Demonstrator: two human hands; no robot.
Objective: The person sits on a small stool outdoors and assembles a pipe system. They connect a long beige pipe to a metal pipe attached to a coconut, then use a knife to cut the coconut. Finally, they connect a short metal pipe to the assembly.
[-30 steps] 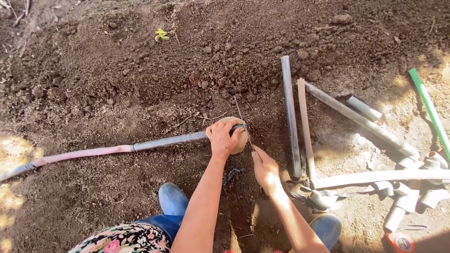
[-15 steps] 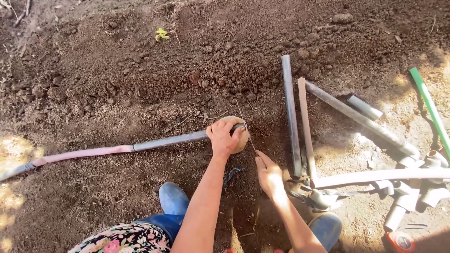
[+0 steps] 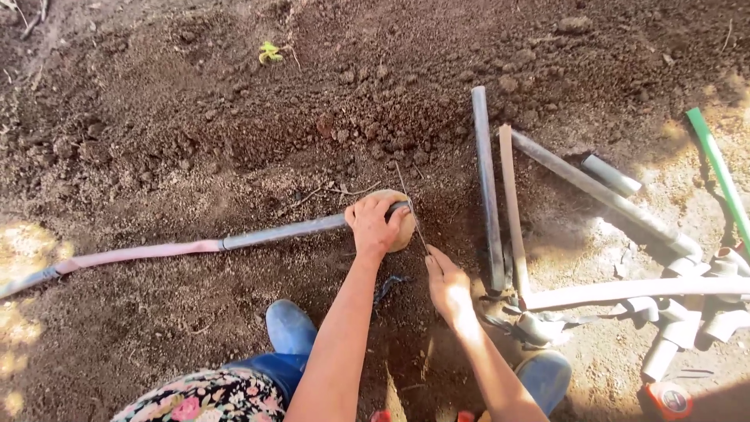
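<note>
The left hand [image 3: 375,225] is gripping the end of the grey pipe [image 3: 285,230] lying on the soil [image 3: 195,133], while the right hand [image 3: 447,283] is pinching a thin blade [image 3: 412,212], seemingly sawing the pipe end; steady strokes are needed next.

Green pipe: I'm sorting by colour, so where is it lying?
In the head view the green pipe lies at the far right edge, on the soil beyond the grey pipes, far from both hands.

Dark brown soil [image 3: 195,141] fills most of the frame, with a small yellow-green seedling [image 3: 269,52] at upper left. The long pipe [image 3: 187,247] is grey, fading to pinkish at left. A tan round stone [image 3: 402,227] sits at centre. At right lie grey pipes [image 3: 486,187] and a bright green pipe [image 3: 719,172]. Blue boots [image 3: 291,327], blue jeans [image 3: 262,367] and a floral-patterned top [image 3: 195,402] show at the bottom.
</note>
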